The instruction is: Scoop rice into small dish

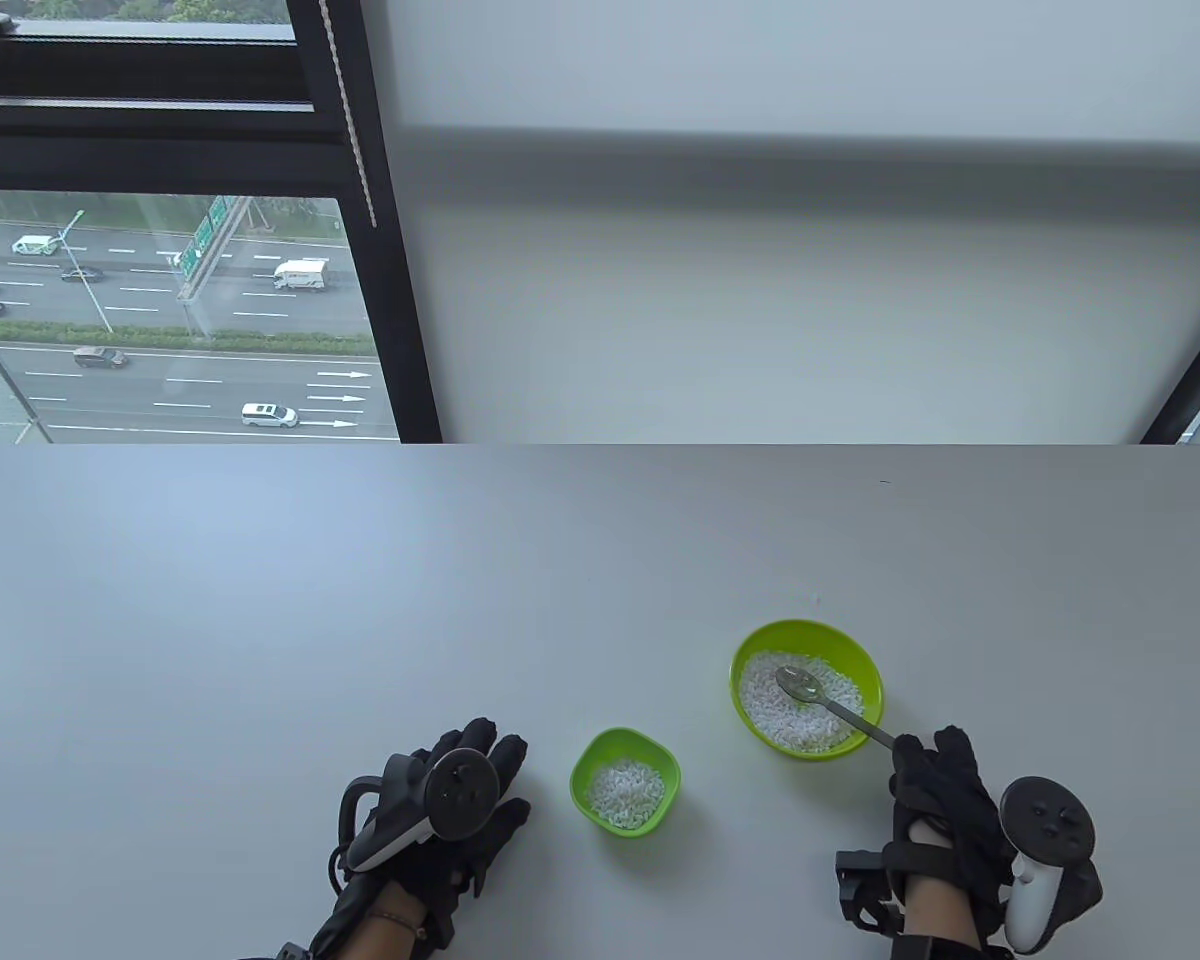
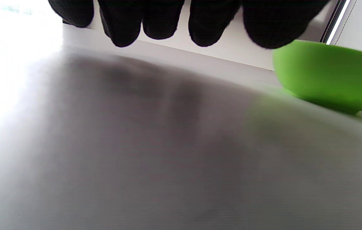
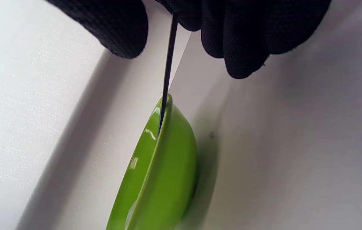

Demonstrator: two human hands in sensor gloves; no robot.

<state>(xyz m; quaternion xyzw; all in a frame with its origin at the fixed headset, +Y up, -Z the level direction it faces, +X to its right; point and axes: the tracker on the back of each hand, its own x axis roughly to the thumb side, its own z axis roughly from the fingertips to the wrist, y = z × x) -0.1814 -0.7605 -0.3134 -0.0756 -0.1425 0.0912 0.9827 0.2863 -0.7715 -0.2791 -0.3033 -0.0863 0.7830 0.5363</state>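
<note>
Left hand [image 1: 440,810] rests flat (fingers spread); right hand [image 1: 945,800] pinches closed.

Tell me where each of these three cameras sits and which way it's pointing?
Table view: above the table, looking down and toward the window; shows left hand and right hand holding the spoon in the large bowl, beside the small dish.
Left wrist view: low over the table, facing across it; fingertips on top.
Right wrist view: tilted sideways; fingers grip the spoon handle.
Shared: large bowl in right wrist and table views.
</note>
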